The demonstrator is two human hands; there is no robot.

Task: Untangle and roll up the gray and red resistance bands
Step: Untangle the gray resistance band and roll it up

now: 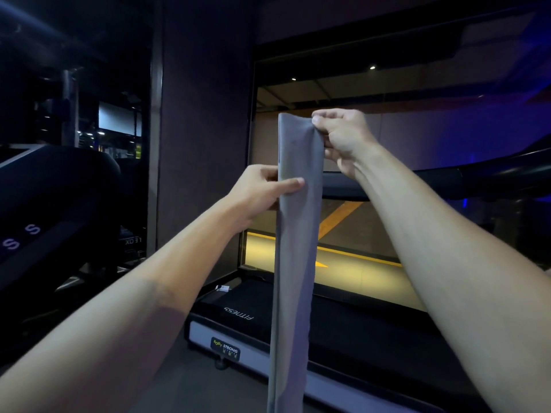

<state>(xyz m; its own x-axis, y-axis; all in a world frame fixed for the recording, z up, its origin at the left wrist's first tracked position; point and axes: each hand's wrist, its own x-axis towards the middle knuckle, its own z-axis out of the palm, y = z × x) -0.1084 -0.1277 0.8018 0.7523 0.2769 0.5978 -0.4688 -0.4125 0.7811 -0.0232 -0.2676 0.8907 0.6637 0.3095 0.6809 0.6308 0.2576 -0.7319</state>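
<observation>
A person holds a gray resistance band [298,222] hanging upright in mid-air above a treadmill [343,329]. The right hand [346,138] pinches its top right corner between curled fingers; lower left, the left hand [262,189] pinches its edge, thumb in front.

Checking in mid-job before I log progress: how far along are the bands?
Done: the gray band hangs straight and flat, so it looks untangled. In hand: the right hand pinches its top corner, and the left hand pinches its edge lower down. Left: rolling has not begun, as no coil shows. The red band is out of view, so its state is unknown.
</observation>
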